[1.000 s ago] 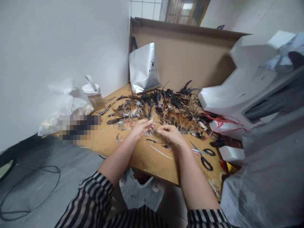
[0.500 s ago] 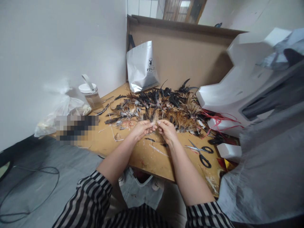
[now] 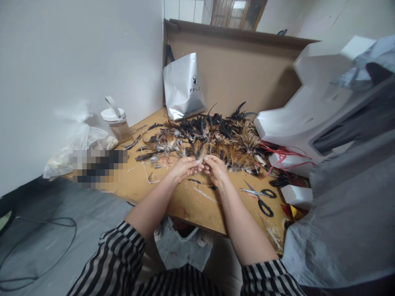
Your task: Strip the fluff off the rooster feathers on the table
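Note:
My left hand (image 3: 187,167) and my right hand (image 3: 215,167) meet over the front of the table, fingertips almost touching. Both are closed in a pinch on a small bunch of brown and pale feathers (image 3: 202,152), whose tips fan upward away from me. The pinched ends are mostly hidden by my fingers. Just behind them spreads a wide pile of black and brown feathers (image 3: 234,153), some tied in bunches. Black-handled scissors (image 3: 259,197) lie partly spread to the right of my right hand.
A silver bag (image 3: 182,88) stands behind the feathers against a cardboard panel (image 3: 243,65). On the left are a lidded cup (image 3: 119,125) and a clear plastic bag (image 3: 83,139). White foam pieces (image 3: 284,119), red string (image 3: 284,154) and grey cloth (image 3: 348,213) crowd the right side.
My hands stay together at nearly the same spot, with small shifts of the fingers around the feather bunch. The whole view has moved slightly.

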Action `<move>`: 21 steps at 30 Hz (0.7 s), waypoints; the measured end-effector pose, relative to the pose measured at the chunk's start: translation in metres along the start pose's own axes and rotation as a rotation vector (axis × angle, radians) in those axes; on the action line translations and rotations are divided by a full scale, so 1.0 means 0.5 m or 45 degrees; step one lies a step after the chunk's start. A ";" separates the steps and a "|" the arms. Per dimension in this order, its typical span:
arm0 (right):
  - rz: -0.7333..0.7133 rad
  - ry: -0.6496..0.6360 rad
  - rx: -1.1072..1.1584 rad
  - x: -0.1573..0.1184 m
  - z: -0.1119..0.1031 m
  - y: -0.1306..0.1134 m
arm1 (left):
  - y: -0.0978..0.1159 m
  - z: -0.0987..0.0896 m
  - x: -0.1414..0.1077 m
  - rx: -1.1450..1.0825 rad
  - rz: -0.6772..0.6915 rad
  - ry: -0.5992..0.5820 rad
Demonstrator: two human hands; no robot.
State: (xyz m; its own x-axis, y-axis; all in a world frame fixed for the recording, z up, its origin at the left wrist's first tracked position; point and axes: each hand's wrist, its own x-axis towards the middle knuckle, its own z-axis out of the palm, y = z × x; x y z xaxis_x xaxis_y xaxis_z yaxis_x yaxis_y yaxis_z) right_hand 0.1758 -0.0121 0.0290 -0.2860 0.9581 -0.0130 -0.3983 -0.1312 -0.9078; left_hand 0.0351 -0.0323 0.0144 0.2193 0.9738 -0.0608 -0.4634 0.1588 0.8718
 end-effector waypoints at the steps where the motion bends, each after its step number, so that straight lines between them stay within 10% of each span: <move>1: -0.015 0.026 0.001 0.000 -0.001 -0.001 | 0.000 -0.001 0.001 -0.011 -0.002 0.003; 21: -0.158 0.100 0.063 0.005 -0.014 -0.021 | 0.012 -0.016 -0.008 -0.465 -0.223 -0.156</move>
State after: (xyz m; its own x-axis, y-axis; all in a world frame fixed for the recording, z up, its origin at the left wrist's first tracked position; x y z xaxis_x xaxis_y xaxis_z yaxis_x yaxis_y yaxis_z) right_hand 0.1853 -0.0066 0.0357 -0.1636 0.9845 0.0632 -0.4695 -0.0213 -0.8827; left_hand 0.0247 -0.0342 0.0162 0.4122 0.9038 -0.1152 -0.6789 0.3890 0.6227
